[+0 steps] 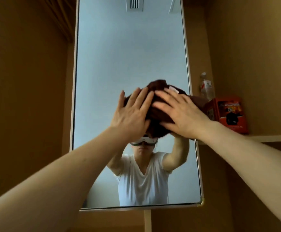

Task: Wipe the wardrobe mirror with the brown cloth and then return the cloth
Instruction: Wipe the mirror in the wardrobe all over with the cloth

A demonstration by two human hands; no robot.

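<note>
- My left hand (131,111) lies flat on the brown cloth (154,91), fingers straight and close together, pointing up. It grips nothing, only presses the cloth against the glass.
- My right hand (180,113) is laid flat on the cloth too, fingers spread and stretched toward the left until their tips nearly meet those of the left hand. I cannot see any finger curled round the fabric.
- The cloth is bunched between both palms and the wardrobe mirror (129,56), at about the middle of its height, toward its right side.
- A small white tag (173,89) shows on the cloth just above my right fingers.
- One end of the cloth reaches past the mirror's right frame, toward the red box (231,114).
- The red box stands on a shelf (270,137) right of the mirror, and a clear plastic bottle (206,87) stands upright just behind it.
- In the glass I see my reflection below the cloth — a white T-shirt, both arms raised, a white headset.
- Wooden panels flank the mirror on both sides.
</note>
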